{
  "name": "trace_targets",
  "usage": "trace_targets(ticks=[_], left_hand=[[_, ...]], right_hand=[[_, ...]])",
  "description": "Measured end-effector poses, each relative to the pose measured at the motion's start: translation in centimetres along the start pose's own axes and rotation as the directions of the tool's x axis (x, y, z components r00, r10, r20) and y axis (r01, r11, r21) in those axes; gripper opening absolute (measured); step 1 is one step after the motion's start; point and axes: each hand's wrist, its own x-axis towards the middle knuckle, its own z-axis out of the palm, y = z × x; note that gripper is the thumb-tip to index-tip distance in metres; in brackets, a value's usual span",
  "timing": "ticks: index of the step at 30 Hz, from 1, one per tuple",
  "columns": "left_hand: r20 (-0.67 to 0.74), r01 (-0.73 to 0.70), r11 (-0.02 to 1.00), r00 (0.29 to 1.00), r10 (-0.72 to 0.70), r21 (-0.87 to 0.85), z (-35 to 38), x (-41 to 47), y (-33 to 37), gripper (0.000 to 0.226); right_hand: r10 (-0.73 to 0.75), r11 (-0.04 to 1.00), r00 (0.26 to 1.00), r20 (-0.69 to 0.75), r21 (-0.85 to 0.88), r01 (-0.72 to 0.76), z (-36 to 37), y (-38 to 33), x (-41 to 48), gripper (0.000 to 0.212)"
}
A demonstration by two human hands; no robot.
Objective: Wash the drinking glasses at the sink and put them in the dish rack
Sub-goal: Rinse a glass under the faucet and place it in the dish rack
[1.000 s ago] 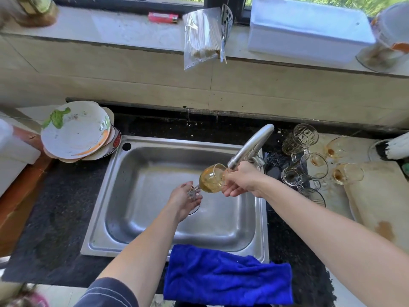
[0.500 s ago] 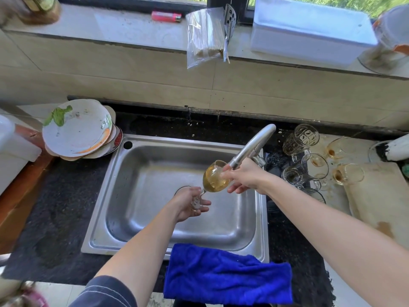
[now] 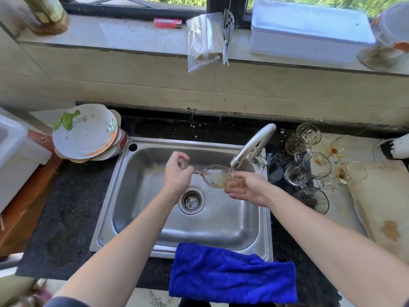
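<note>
A stemmed wine glass with brownish residue lies on its side over the steel sink, its mouth under the faucet spout. A thin stream of water runs onto it. My left hand pinches the stem and foot end. My right hand lies palm up under the bowl's rim, fingers fairly straight and touching the glass. Several dirty glasses stand and lie on the counter to the right of the sink.
Stacked dirty plates sit left of the sink. A blue towel hangs over the sink's front edge. A stained cutting board lies at the right. A white box and a plastic bag stand on the windowsill.
The glass has tipped from upright to lying sideways under the spout, and its brown liquid is gone. My left hand rose toward the back; my right hand dropped below the glass. Water now runs.
</note>
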Motion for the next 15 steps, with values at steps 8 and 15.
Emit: trace_targets(ticks=[8, 15], left_hand=[[-0.035, -0.368, 0.889, 0.92, 0.391, 0.271, 0.0, -1.6, 3.0, 0.02], [0.205, 0.631, 0.772, 0.767, -0.608, -0.07, 1.6, 1.3, -2.3, 0.008]], right_hand=[[-0.116, 0.983, 0.993, 0.026, 0.144, 0.111, 2.4, 0.0, 0.1, 0.02], [-0.572, 0.617, 0.816, 0.083, -0.611, 0.495, 1.6, 0.4, -1.2, 0.025]])
